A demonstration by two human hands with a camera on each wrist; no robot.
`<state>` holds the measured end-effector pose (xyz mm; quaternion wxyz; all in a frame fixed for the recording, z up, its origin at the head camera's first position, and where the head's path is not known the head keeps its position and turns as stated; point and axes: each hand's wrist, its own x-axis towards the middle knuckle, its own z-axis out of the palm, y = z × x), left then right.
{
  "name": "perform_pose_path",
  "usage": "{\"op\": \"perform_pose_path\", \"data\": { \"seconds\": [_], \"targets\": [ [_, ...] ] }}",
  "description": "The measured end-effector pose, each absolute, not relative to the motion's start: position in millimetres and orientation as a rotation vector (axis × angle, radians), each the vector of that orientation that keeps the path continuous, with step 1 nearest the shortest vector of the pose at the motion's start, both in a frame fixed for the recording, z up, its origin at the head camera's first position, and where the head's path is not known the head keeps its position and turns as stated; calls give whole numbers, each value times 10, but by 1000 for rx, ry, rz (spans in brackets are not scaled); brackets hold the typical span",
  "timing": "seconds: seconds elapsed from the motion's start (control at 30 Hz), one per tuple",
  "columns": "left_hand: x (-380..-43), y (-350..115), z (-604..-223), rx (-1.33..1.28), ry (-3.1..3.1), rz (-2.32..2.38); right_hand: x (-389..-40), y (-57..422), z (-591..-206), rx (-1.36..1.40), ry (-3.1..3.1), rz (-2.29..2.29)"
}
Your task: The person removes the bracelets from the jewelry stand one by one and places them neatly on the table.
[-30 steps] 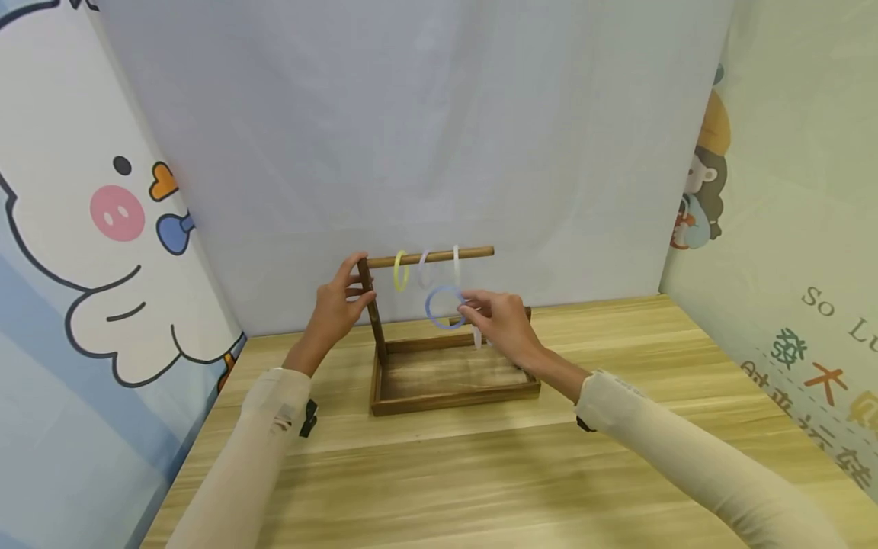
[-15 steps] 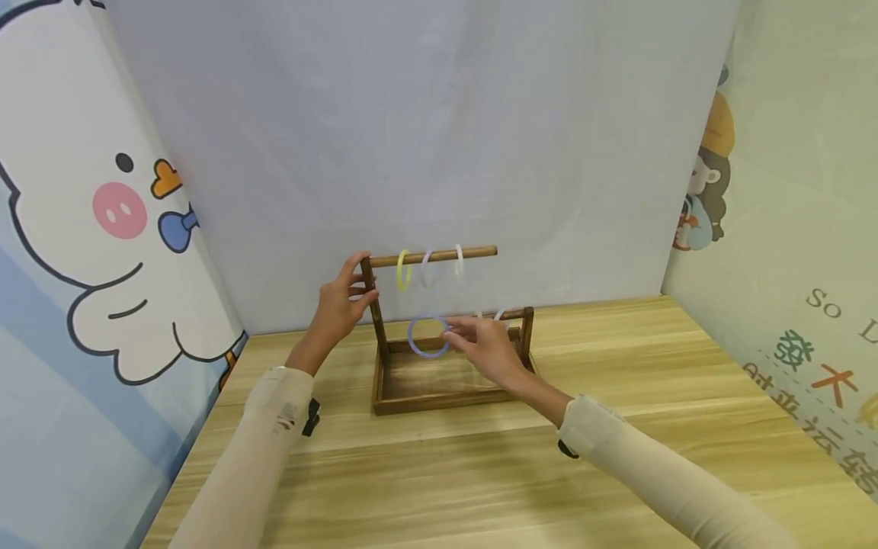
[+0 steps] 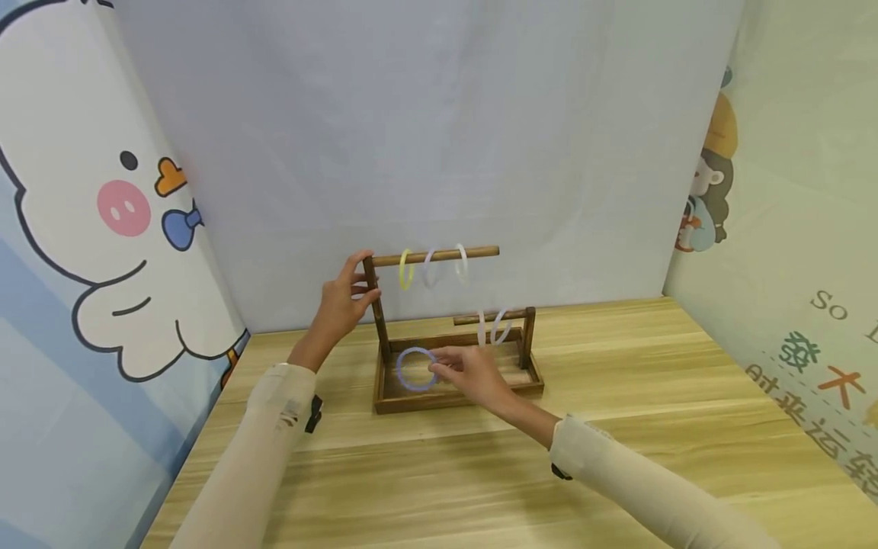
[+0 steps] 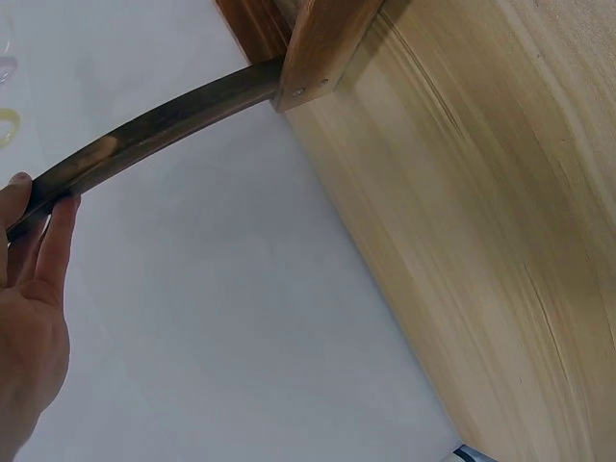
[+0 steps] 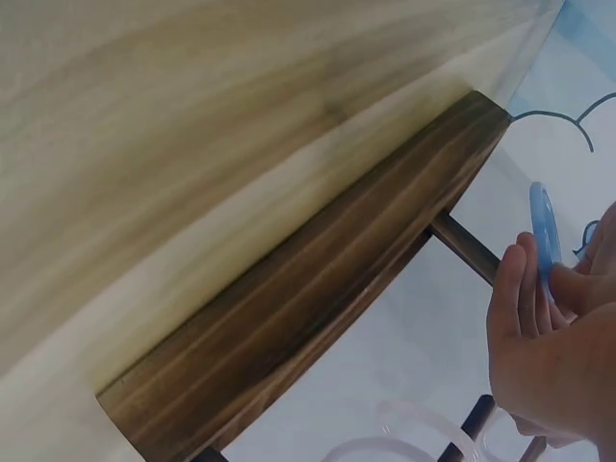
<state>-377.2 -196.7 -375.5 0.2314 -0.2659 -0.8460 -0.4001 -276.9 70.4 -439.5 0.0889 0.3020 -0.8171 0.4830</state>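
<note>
My left hand (image 3: 341, 301) grips the upper part of the tall left post (image 3: 379, 328) of a dark wooden rack, thumb on one side and fingers on the other, as the left wrist view also shows. Between thumb and fingers of my right hand (image 3: 473, 374), a blue ring (image 3: 416, 369) is pinched at its right edge. It overlaps the rack's tray (image 3: 439, 402) in the head view. From the upper bar (image 3: 480, 252) hang a yellow ring (image 3: 406, 270), a pale purple ring (image 3: 430, 268) and a white ring (image 3: 462, 264).
On the lower bar (image 3: 473, 319), held by a short right post (image 3: 527, 339), hang a white ring (image 3: 482, 329) and a pale ring (image 3: 501, 326). The rack stands on a wood-grain table (image 3: 411, 488). A pale curtain (image 3: 439, 137) rises behind it, with printed walls at both sides.
My right hand has moved down and left with the blue ring, from beneath the upper bar to over the tray. The lower bar's rings now show. My left hand keeps its grip on the post.
</note>
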Motion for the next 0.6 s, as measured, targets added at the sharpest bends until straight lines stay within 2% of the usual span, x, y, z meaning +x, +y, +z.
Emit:
{"op": "perform_pose_path", "data": {
  "seconds": [0.6],
  "targets": [
    [-3768,-1951,-3754,-710,-2341,-1069,-2682,499,-4750,1062,-2535,1677]
  ]
}}
